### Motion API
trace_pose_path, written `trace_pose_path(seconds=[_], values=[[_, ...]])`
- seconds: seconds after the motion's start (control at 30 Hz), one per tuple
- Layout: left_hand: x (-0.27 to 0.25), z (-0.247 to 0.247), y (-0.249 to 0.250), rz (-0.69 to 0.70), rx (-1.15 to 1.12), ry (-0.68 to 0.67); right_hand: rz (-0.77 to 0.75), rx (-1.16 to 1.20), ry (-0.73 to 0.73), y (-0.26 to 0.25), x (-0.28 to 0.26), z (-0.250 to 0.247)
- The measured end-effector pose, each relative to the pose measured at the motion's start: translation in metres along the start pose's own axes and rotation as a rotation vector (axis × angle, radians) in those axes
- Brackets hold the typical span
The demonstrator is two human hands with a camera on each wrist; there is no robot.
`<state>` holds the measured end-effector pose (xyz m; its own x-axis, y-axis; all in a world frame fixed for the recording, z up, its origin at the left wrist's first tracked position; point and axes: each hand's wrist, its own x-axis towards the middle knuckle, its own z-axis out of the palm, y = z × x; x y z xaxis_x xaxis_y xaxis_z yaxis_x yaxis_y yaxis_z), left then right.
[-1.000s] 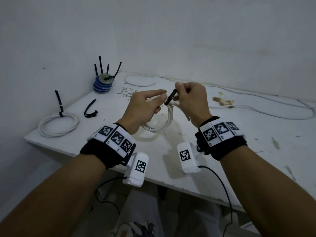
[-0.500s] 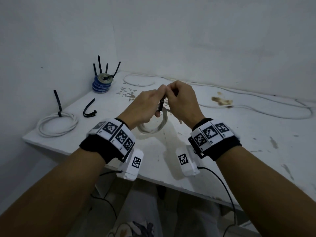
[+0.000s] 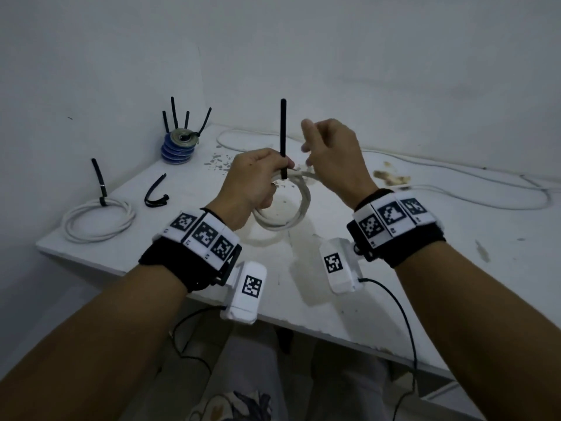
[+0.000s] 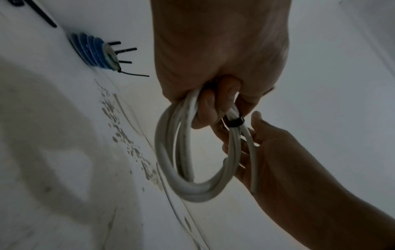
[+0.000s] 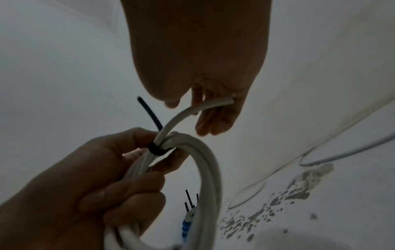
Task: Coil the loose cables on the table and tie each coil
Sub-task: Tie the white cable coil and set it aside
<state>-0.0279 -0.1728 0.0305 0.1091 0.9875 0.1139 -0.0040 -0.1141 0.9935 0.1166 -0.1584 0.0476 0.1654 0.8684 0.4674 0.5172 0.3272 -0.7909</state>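
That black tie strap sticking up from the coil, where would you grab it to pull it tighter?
Pinch the zip tie partway up its free tail, coming from the right with the right hand, which hangs open beside it. The tail stands upright and bare above the left hand, which grips the white coil just under the band.

Dim, flat lighting is recorded throughout, with soft shadows cast on the surface (image 3: 394,268), motion blur on the right hand (image 3: 331,156), and wide-angle bending at edges.
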Motion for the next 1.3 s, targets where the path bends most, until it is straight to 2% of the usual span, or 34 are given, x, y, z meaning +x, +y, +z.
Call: trace_pose_path(seconds=[0.07, 0.1, 0.2, 0.27, 0.4, 0.47, 0.6, 0.77, 0.9, 1.0, 1.1, 1.17, 1.3], values=[[0.002, -0.001, 0.004, -0.019, 0.024, -0.033, -0.046, -0.03, -0.158, -0.002, -0.006, 0.0], [0.003, -0.001, 0.004, -0.026, 0.049, -0.056, -0.074, -0.038, -0.186, -0.003, -0.008, -0.001], [0.0, -0.002, 0.001, -0.038, 0.102, -0.088, -0.1, -0.002, -0.172, -0.004, -0.008, -0.003], [-0.004, -0.002, -0.004, -0.029, 0.122, -0.092, -0.082, -0.061, -0.152, -0.004, -0.006, -0.002], [-0.009, -0.002, -0.008, 0.02, 0.165, -0.08, 0.049, -0.065, -0.064, -0.001, -0.005, 0.01], [-0.01, -0.007, -0.009, 0.027, 0.199, -0.075, 0.103, -0.031, -0.068, 0.002, -0.008, 0.014], [-0.012, -0.015, -0.013, -0.046, 0.155, -0.016, 0.101, 0.059, -0.24, 0.003, -0.015, 0.007], [-0.005, -0.024, -0.013, -0.168, -0.088, 0.092, -0.041, -0.13, -0.403, 0.001, -0.025, -0.019], [0.0, -0.016, -0.014, -0.199, -0.137, 0.116, -0.074, -0.227, -0.491, 0.0, -0.028, -0.03], [0.003, -0.008, -0.015, -0.17, -0.078, 0.214, -0.038, -0.272, -0.503, -0.006, -0.032, -0.028], [0.004, -0.005, -0.014, -0.176, -0.151, 0.243, 0.084, -0.022, -0.511, -0.009, -0.037, -0.026], [0.005, -0.006, -0.014, -0.219, -0.232, 0.22, 0.119, 0.091, -0.462, -0.009, -0.04, -0.021], [0.007, -0.012, -0.015, -0.271, -0.3, 0.178, 0.013, -0.13, -0.288, -0.003, -0.042, -0.006]])
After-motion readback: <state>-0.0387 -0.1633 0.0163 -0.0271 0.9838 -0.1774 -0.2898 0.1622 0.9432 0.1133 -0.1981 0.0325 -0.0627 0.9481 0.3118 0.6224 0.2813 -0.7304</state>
